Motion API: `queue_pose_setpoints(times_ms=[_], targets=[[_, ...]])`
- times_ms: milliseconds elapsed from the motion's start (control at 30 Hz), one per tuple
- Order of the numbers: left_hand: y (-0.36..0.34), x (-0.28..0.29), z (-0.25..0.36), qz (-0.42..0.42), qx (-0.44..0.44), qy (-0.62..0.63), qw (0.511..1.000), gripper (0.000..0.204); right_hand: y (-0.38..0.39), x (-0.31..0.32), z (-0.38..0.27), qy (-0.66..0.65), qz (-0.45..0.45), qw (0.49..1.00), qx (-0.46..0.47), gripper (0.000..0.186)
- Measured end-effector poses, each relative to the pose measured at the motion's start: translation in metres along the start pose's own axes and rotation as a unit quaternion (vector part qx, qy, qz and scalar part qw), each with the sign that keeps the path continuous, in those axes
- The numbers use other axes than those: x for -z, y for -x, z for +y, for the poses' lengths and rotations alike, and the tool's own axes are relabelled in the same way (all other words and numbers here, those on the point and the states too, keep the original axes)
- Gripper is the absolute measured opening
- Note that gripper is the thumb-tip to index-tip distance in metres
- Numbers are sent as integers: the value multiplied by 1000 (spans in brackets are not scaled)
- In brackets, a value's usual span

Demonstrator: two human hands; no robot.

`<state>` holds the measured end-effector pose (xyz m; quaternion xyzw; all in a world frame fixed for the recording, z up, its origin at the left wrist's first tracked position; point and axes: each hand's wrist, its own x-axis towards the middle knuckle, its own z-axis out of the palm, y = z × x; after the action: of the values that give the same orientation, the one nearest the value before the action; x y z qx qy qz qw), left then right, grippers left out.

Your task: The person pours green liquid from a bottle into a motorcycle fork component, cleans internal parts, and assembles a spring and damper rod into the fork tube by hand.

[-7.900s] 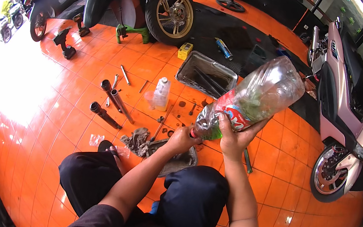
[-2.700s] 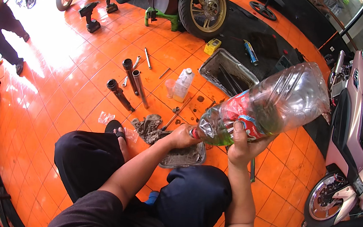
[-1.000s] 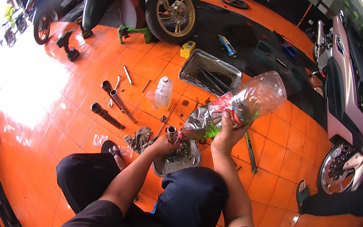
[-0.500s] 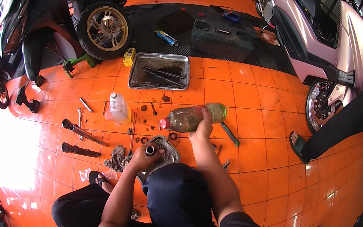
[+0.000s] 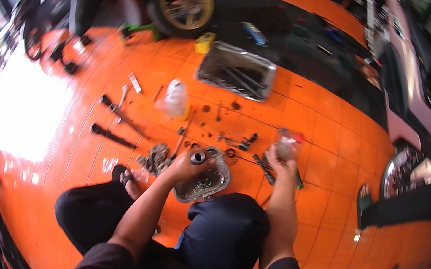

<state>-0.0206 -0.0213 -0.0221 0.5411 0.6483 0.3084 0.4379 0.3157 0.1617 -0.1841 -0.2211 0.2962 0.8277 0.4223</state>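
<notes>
One hollow metal tube (image 5: 198, 158) is gripped by the left hand (image 5: 183, 167) over a grimy tray (image 5: 185, 193); at its two o'clock, the right hand (image 5: 281, 165) clasps a clear plastic bottle (image 5: 286, 144).

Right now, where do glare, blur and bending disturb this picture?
Head view: white glare washes out orange tiled floor at left; head view: blur softens the gold-rimmed black wheel and the clear plastic bottle in the right hand; head view: tile lines bow near the rim.
</notes>
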Motion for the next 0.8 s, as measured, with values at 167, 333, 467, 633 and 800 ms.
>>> queue_pose_setpoints(times_ms=[167,333,467,633,800], targets=[[7,3,22,-15,10,14,1000,41,17,16,10,125,48,982,135,59],[14,-11,9,19,-99,-8,995,37,92,-27,90,91,156,965,190,67],[18,-7,19,8,-117,7,993,37,177,-68,143,369,116,900,201,60],[23,-7,31,24,-148,-6,989,36,230,-137,267,822,-76,409,388,68],[16,-7,30,20,-187,4,982,28,190,-141,356,968,1,-142,207,60]])
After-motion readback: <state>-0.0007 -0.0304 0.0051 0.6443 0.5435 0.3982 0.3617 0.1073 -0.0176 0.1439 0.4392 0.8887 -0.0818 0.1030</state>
